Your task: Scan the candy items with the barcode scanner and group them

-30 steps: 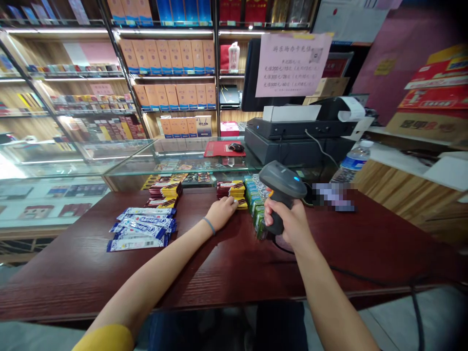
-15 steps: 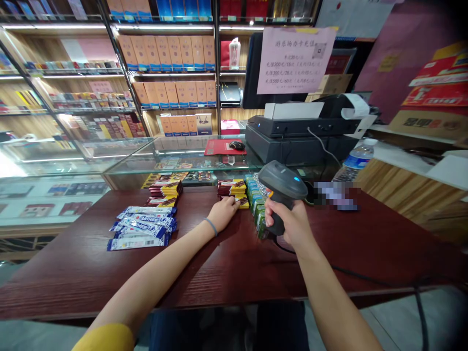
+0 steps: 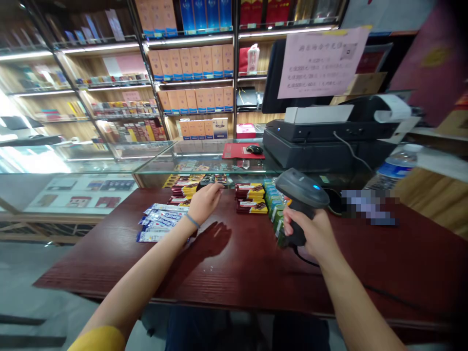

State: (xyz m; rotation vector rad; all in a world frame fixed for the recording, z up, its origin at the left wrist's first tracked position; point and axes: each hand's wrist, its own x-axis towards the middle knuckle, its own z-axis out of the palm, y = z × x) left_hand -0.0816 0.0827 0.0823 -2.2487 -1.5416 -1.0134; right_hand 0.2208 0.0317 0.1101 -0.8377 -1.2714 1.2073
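Now the left grip [image 3: 204, 203], loose and seemingly empty, has moved left off the chocolate stack [image 3: 251, 204], baring it. Right of it, the right grip [image 3: 317, 233] clasps the scanner [image 3: 302, 187]

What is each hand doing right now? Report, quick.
Left hand: open, raised over the table, nothing visible in it.
Right hand: closed, holding the scanner.

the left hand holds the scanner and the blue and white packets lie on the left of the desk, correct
Wrong hand: in the head view, the right hand holds the scanner. The packets do lie on the left of the desk.
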